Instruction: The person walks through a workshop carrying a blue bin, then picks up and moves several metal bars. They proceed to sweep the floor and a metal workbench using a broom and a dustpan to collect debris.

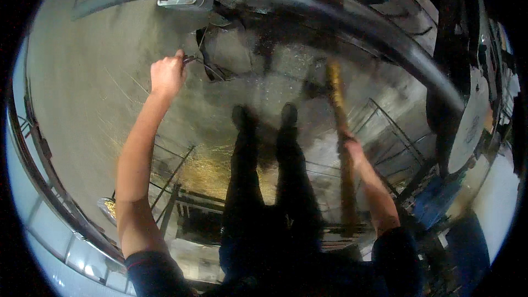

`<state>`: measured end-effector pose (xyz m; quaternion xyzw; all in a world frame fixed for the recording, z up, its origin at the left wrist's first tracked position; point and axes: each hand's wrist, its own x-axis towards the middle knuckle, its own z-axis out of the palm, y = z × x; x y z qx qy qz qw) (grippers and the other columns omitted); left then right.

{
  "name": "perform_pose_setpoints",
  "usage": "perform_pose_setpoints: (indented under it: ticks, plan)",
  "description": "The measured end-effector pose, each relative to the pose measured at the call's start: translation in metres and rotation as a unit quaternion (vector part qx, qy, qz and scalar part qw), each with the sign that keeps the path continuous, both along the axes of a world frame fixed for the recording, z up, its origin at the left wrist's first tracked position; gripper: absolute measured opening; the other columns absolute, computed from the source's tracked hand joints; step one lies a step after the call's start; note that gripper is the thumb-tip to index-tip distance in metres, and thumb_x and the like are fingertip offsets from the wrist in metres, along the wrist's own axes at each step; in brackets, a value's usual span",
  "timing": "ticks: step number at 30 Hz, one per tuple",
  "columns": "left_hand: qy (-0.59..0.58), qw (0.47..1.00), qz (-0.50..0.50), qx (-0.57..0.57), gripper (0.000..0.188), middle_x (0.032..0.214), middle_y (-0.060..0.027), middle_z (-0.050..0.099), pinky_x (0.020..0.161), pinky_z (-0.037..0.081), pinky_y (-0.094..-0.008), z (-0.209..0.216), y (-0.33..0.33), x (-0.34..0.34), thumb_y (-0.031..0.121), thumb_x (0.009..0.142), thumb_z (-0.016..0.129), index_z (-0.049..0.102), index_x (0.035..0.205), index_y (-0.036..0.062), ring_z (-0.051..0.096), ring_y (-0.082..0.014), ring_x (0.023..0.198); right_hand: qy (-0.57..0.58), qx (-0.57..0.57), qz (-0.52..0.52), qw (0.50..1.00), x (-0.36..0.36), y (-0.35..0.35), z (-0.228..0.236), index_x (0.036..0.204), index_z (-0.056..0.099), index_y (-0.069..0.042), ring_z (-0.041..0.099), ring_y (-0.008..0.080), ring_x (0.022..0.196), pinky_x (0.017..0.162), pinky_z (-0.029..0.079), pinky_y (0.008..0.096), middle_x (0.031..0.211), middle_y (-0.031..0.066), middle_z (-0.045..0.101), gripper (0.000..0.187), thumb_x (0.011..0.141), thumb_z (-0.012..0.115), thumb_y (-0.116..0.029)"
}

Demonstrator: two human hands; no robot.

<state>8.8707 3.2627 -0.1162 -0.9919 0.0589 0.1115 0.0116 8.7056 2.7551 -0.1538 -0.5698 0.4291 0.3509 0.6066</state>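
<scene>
My left hand (166,76) is closed in a fist, the arm stretched forward. A thin dark rod-like piece (190,59) sticks out of the fist to the right; its kind cannot be made out. Just beyond it, on the floor, lie black strips (203,49) beside a thin bent line. At the right, my right hand (352,144) is closed around a long yellow-brown pole (336,91). The pole runs away from me, smeared by motion, and its near part passes down beside my forearm. My right fingers are partly hidden by the blur.
A thick grey metal tube (330,0) arches across the far side, with a bright collar on it. Beyond lies a pale grey box (184,2). Golden strands, like shavings, litter the floor (71,93) by my legs. Thin metal frames stand at both sides; dark machinery (451,55) rises right.
</scene>
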Motion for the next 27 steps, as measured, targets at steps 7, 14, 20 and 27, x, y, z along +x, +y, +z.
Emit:
perform_pose_setpoints:
  ticks: [7,14,20,27]
  plan:
    - [0.017,0.997,-0.076,0.020,0.015,0.059,-0.0140,0.056,0.049,0.044,-0.0383,0.002,-0.035,0.019,0.004,0.062,0.054,0.050,0.076,0.0045,0.057,-0.0301,0.057,-0.175,-0.049,0.136,0.974,0.002,-0.132,-0.116,0.086,0.052,-0.003,0.050,0.0173,0.053,0.052,0.046,0.0315,0.063,0.0049,0.050,0.016,0.080,0.045,-0.016]
    - [-0.014,0.994,-0.107,-0.013,0.017,0.069,-0.0145,0.057,0.054,0.046,-0.0364,0.003,-0.067,0.030,0.004,0.060,0.055,0.052,0.077,0.0041,0.058,-0.0293,0.065,-0.291,-0.275,0.597,0.695,0.045,-0.104,-0.214,0.082,0.059,-0.006,0.057,0.0234,0.069,0.061,0.046,0.0334,0.078,0.0113,0.059,0.016,0.071,0.053,-0.018]
    - [0.049,0.990,-0.086,-0.103,0.031,0.104,-0.0144,0.053,0.086,0.037,-0.0387,-0.021,-0.057,0.025,0.021,0.074,0.051,0.053,0.100,0.0052,0.047,-0.0306,0.099,-0.273,-0.194,0.233,0.913,0.028,0.069,-0.280,0.084,0.058,-0.005,0.056,0.0200,0.071,0.065,0.046,0.0291,0.083,0.0106,0.059,0.017,0.068,0.055,-0.008]
    - [0.093,0.980,-0.042,-0.169,0.034,0.108,-0.0134,0.050,0.089,0.035,-0.0370,-0.058,-0.048,0.030,0.023,0.075,0.050,0.050,0.104,0.0063,0.045,-0.0290,0.102,-0.233,-0.120,0.232,0.937,0.038,0.201,-0.209,0.103,0.049,-0.009,0.054,0.0157,0.070,0.064,0.045,0.0271,0.083,0.0066,0.058,0.032,0.072,0.053,-0.007]
